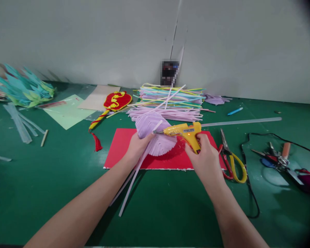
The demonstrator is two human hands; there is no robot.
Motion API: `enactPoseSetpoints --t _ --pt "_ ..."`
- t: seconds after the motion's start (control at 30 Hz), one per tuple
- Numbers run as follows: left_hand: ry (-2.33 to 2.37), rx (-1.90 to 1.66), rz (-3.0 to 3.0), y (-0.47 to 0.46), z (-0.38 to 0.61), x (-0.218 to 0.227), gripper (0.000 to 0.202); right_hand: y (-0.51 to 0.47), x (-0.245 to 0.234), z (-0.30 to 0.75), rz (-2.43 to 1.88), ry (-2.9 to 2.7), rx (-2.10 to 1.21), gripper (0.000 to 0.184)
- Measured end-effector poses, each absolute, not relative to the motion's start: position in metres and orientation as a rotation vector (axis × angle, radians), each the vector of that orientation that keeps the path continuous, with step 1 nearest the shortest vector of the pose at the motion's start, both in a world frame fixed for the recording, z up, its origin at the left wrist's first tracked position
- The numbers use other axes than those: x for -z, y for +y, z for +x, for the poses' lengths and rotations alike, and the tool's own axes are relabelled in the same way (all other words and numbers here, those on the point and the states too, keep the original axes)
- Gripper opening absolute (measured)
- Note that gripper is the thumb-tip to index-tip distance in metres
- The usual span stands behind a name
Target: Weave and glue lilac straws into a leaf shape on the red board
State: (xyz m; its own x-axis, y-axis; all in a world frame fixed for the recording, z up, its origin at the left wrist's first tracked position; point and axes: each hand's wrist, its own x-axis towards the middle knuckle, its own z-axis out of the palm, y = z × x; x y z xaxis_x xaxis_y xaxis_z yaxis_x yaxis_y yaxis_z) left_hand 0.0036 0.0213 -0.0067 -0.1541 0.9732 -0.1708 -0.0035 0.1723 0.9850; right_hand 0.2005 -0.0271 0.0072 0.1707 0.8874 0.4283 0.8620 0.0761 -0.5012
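My left hand [138,146] is closed on a lavender fan-shaped piece [161,139] made of chenille stems laid side by side in slanting rows. Long lavender stems [130,193] trail from it toward me. In my right hand [204,151] is a yellow hot glue gun [186,131], its nozzle pointing left and touching or nearly touching a stem end near my left thumb. A long clear glue stick [240,122] juts out of the gun's back. Beneath the fan piece lies a red foam board [126,148], partly covered by my hands.
Bundles of pastel chenille stems [170,100] lie behind the board. Scissors [232,160], a black cord [250,186] and several tools [279,160] are at right. A red-and-yellow fan ornament [116,101], green paper [69,112] and turquoise flowers [28,88] lie at left.
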Motion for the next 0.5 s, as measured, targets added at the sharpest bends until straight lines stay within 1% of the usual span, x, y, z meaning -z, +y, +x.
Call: enactPoseSetpoints --t 0.5 --pt "1.432 -1.201 1.001 0.0211 0.0037 0.0050 0.042 -0.0261 -0.0097 0.2060 -1.716 -1.653 -0.099 0.025"
